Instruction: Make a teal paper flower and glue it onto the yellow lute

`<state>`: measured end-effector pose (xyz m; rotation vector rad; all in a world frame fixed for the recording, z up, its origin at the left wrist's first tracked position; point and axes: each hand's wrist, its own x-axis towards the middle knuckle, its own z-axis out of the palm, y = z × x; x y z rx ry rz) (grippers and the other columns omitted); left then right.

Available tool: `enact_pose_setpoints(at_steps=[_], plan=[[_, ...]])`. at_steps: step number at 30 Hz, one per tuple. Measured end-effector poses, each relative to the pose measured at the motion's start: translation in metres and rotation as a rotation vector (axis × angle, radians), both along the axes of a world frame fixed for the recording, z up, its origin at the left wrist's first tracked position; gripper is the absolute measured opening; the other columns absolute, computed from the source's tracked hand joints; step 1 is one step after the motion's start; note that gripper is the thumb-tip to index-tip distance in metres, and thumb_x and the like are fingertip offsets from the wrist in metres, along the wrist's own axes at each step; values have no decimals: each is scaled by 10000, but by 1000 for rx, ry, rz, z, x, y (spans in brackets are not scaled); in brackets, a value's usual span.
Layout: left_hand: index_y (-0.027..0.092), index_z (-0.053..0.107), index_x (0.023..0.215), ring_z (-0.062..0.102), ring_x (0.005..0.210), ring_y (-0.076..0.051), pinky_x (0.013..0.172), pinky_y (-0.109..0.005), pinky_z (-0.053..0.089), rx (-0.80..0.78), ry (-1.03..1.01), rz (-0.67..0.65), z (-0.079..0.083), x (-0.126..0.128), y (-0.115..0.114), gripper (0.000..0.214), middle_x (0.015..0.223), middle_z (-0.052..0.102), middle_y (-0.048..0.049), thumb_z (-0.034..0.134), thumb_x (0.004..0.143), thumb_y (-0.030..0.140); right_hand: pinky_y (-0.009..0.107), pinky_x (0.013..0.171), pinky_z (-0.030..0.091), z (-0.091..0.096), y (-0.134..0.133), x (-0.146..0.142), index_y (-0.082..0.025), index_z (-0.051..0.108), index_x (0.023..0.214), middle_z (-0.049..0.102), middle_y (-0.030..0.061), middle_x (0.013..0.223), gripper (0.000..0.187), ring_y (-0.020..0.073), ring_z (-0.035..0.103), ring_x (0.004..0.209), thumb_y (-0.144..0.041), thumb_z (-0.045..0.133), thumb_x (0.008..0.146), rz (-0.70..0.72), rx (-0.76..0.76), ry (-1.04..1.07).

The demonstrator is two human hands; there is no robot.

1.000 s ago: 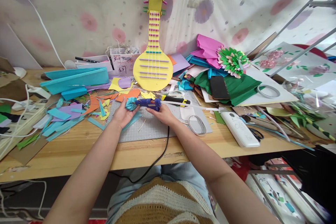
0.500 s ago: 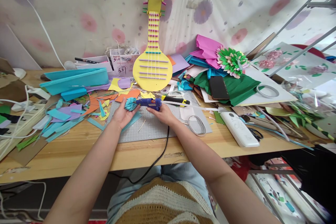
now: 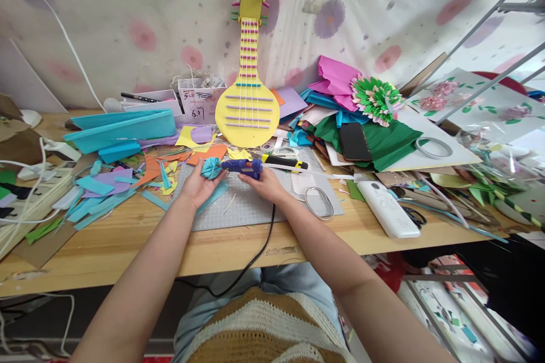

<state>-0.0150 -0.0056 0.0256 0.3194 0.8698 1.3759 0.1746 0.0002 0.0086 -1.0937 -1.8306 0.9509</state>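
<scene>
In the head view, the left hand (image 3: 196,186) holds a small teal crumpled paper flower (image 3: 210,168), fingers closed around it, just above the grey cutting mat (image 3: 249,207). The right hand (image 3: 264,184) is clamped on a blue hot glue gun (image 3: 243,167), and its nozzle seems to touch the flower

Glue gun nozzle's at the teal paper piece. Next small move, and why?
Probably a light trigger squeeze with the right hand: the blue glue gun points its nozzle at the teal paper rosette, which the left hand cups over the cutting mat.
</scene>
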Motion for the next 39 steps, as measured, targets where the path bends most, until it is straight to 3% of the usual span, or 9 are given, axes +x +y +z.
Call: enact_pose_setpoints(at_steps=[6, 15, 29, 39], plan=[[134, 603, 866, 646, 828, -148, 757, -307, 549, -9, 2, -2, 2, 0, 0, 362, 861, 676, -69, 334, 937, 365, 318, 756, 473, 2, -3, 1, -197, 671, 926, 676, 23, 816, 393, 185, 614, 769, -536, 593, 743, -6, -10, -44], [119, 597, 848, 640, 725, -116, 687, -251, 541, -37, -9, 7, 7, 0, -3, 362, 790, 672, -54, 329, 942, 343, 308, 787, 464, 7, -7, -1, -189, 645, 1044, 677, 40, 920, 436, 181, 610, 828, -519, 582, 764, 27, -5, -123], [106, 599, 901, 647, 836, -159, 752, -314, 556, -12, -42, 12, 1, 0, 0, 347, 886, 679, -84, 345, 937, 339, 307, 770, 473, 4, -5, -5, -205, 663, 977, 689, 32, 903, 384, 198, 627, 860, -520, 546, 793, -24, 41, -132], [120, 604, 878, 643, 803, -149, 723, -298, 554, -13, -40, 12, 1, -1, 1, 358, 850, 681, -68, 326, 941, 336, 310, 746, 473, 4, -5, -3, -183, 660, 994, 688, 44, 884, 399, 192, 628, 811, -508, 565, 782, -37, 36, -157]])
